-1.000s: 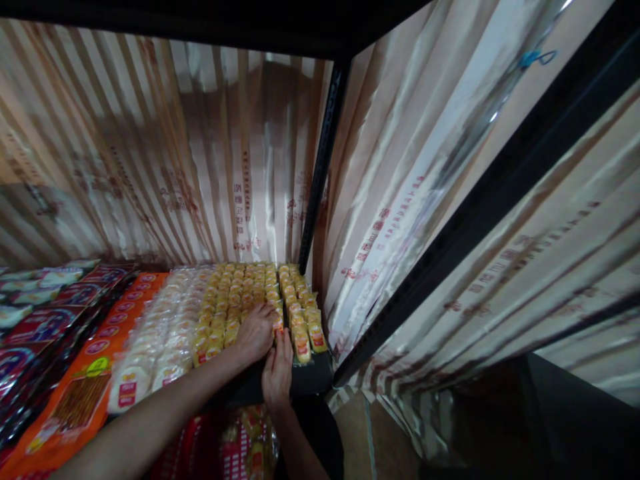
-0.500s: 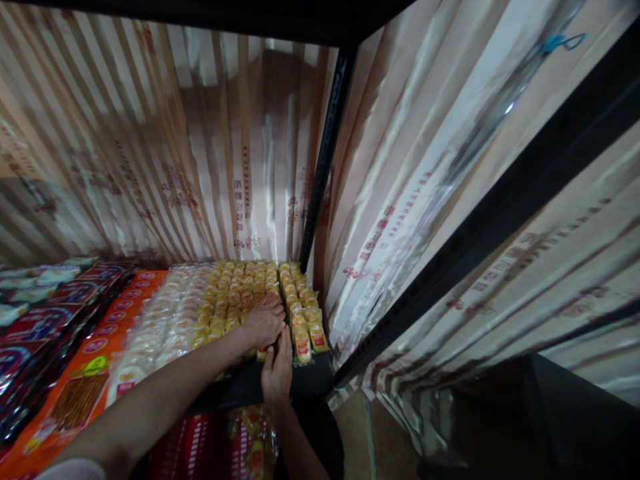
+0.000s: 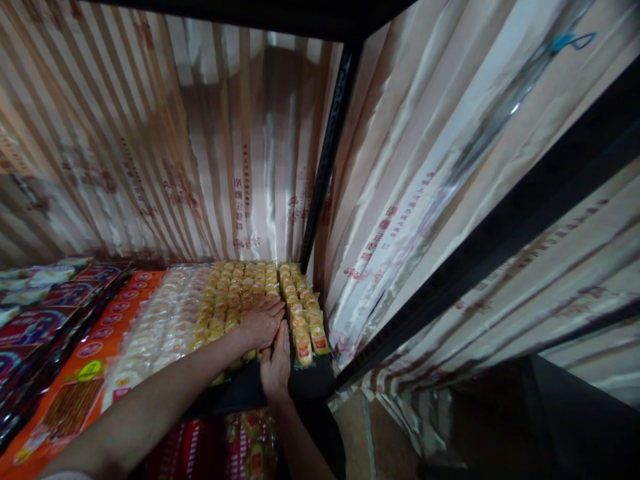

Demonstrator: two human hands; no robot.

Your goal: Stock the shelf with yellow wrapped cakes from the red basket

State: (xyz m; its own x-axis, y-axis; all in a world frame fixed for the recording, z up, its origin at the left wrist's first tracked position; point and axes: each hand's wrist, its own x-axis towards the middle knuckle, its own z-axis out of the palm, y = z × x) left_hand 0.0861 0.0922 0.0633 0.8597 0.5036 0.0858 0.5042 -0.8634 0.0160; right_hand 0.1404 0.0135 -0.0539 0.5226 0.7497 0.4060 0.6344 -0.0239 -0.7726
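Rows of small yellow wrapped snack packets (image 3: 233, 280) lie on a black shelf (image 3: 313, 379) in the corner. Palm down, my left hand (image 3: 263, 322) rests on these rows with its fingers stretched out. My right hand (image 3: 277, 368) stands on edge just in front, its straight fingers pointing away from me along the right side of the rows. Its fingertips are close to the left hand's fingers; I cannot tell whether they touch. To the right, past a narrow dark gap, is another group of yellow packets (image 3: 303, 337). The packets under my left hand are hidden.
Left of the yellow rows are white wrapped packets (image 3: 175, 300), an orange bag (image 3: 75, 380) and dark glossy bags (image 3: 45, 327). Black metal posts (image 3: 330, 153) frame the shelf, with pale printed sheeting (image 3: 260, 107) behind. Red packages (image 3: 200, 447) sit below.
My left hand has flattened, its fingers reaching out more over the packets. My right hand has shifted very slightly left. The packets look much the same.
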